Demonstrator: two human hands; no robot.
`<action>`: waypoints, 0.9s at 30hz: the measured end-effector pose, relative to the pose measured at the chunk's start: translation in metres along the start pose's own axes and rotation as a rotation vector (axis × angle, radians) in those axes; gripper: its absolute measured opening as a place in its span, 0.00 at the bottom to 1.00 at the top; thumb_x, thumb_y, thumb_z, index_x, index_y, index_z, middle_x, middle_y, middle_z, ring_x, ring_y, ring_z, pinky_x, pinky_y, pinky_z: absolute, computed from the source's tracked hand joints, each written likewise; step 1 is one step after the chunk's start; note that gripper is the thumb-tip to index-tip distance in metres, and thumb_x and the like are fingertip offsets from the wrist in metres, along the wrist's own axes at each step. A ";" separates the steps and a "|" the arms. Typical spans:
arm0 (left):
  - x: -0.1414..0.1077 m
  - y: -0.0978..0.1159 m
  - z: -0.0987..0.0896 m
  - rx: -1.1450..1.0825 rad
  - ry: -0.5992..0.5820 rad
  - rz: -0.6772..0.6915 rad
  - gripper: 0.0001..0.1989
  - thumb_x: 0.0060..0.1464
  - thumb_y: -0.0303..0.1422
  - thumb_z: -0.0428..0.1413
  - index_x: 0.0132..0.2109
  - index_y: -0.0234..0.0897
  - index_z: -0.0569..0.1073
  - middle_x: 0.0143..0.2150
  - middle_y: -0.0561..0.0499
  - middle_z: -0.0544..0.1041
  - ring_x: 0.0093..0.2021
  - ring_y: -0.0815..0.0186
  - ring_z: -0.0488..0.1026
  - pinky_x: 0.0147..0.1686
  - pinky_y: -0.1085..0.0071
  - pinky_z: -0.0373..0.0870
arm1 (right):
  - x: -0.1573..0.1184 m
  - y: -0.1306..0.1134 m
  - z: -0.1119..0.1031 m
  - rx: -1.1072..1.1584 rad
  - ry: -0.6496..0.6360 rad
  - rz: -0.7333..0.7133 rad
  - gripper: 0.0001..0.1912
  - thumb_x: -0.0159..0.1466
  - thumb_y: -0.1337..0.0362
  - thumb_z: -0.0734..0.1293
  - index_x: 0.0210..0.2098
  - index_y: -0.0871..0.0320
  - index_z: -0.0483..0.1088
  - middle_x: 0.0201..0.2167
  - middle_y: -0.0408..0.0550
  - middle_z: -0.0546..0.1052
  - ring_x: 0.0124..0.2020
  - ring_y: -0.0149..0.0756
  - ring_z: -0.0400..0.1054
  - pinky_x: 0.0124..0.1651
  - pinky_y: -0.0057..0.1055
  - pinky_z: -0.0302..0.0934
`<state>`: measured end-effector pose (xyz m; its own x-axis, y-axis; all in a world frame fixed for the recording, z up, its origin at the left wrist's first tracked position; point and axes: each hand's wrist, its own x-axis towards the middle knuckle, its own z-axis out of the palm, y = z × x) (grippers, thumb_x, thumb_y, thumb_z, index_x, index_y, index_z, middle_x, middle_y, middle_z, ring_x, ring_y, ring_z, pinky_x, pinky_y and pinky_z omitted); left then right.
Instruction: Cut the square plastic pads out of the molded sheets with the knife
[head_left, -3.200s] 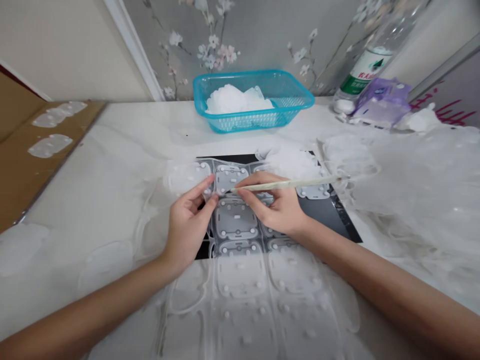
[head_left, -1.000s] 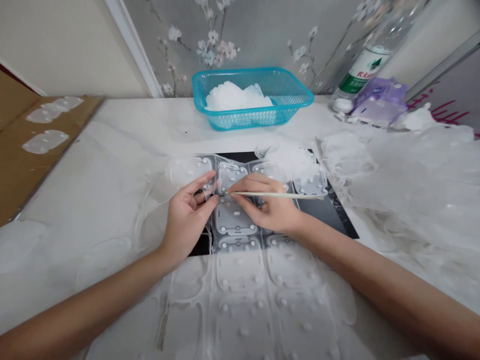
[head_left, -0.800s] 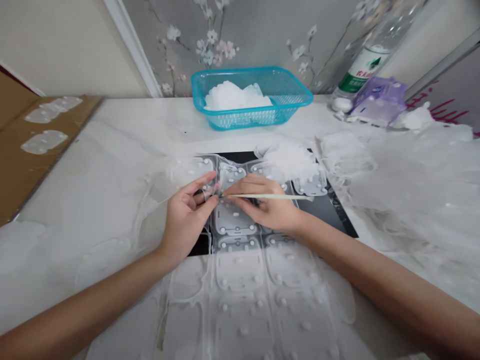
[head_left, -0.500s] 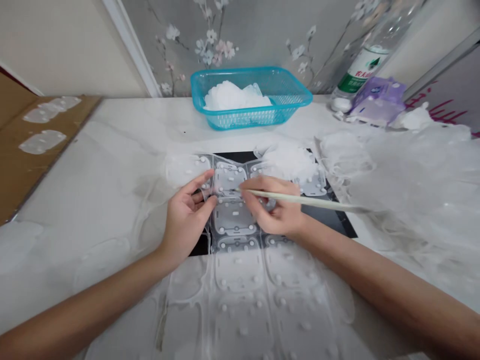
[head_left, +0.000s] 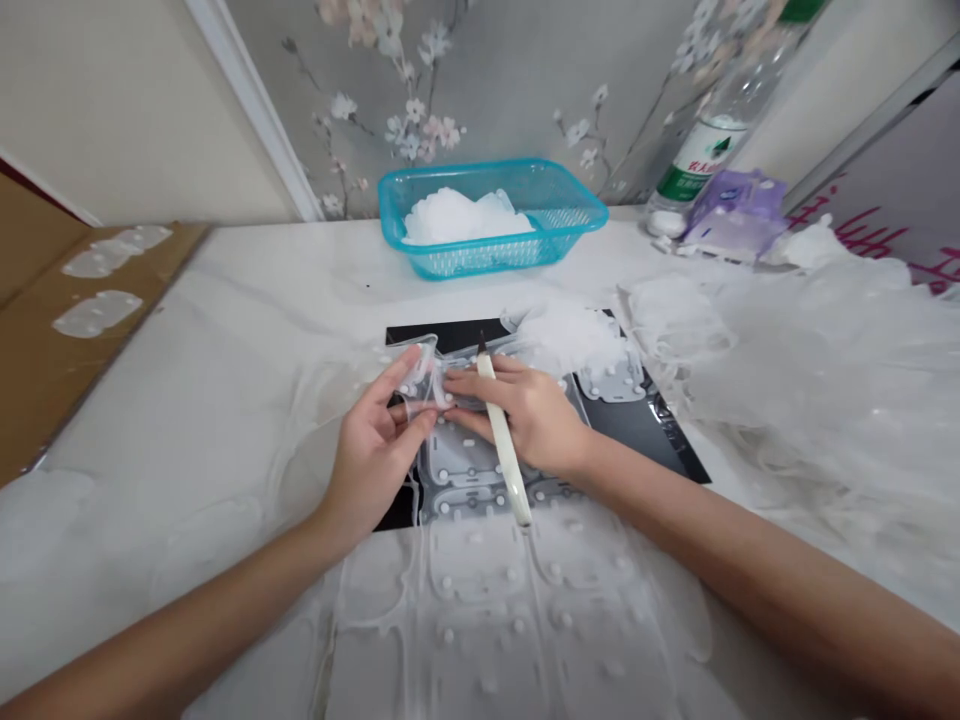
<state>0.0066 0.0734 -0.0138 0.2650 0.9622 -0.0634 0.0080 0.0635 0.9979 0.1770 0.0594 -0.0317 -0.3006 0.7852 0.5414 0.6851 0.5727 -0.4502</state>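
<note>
A translucent, flexible moulded sheet (head_left: pixel 476 560), with rounded panels and small raised dots, runs from the black mat (head_left: pixel 652 440) down toward me. My left hand (head_left: pixel 379 430) pinches the sheet's thin left edge between thumb and fingers, and part of it is folded up there. Close beside it, my right hand (head_left: pixel 529 410) has its fingertips on the same lifted piece. A slim white-handled tool (head_left: pixel 506 460) with a dark pointed tip lies through the right hand's fingers, tip pointing away from me. I cannot make out the tip's exact kind.
Behind the mat stands a blue plastic basket (head_left: pixel 495 262) holding white translucent pieces. More cut pieces (head_left: pixel 577 335) are heaped on the mat. To the right are a large pile of clear scraps (head_left: pixel 817 350), a purple packet (head_left: pixel 739 210) and a bottle (head_left: pixel 697 160). Cardboard (head_left: pixel 97 350) lies left.
The tool has swung from pointing left at the sheet to lying upright through my right fingers. My right fingertips have come to the sheet's edge, which is now folded up between the hands.
</note>
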 end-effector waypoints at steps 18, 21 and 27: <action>-0.001 0.002 0.003 0.168 0.029 -0.003 0.25 0.48 0.24 0.55 0.55 0.35 0.69 0.43 0.47 0.77 0.39 0.66 0.75 0.35 0.76 0.70 | 0.000 -0.001 -0.003 0.019 0.350 0.373 0.13 0.66 0.58 0.58 0.35 0.57 0.71 0.25 0.45 0.73 0.27 0.31 0.67 0.30 0.27 0.60; -0.002 0.001 0.003 0.164 0.044 0.010 0.23 0.48 0.24 0.55 0.53 0.36 0.71 0.44 0.47 0.77 0.38 0.67 0.75 0.34 0.76 0.70 | 0.002 0.003 -0.005 0.172 0.510 0.527 0.15 0.66 0.56 0.59 0.28 0.57 0.68 0.18 0.40 0.66 0.22 0.29 0.62 0.24 0.25 0.57; -0.002 0.000 0.004 0.027 0.185 -0.027 0.24 0.45 0.24 0.58 0.51 0.38 0.73 0.38 0.51 0.79 0.36 0.69 0.75 0.37 0.75 0.70 | 0.002 0.014 0.001 0.383 0.767 0.729 0.14 0.64 0.53 0.59 0.28 0.55 0.63 0.18 0.39 0.63 0.19 0.28 0.60 0.21 0.25 0.58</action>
<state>0.0097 0.0708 -0.0135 0.0830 0.9926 -0.0884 0.0393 0.0854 0.9956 0.1851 0.0696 -0.0380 0.6667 0.6849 0.2939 0.2417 0.1744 -0.9546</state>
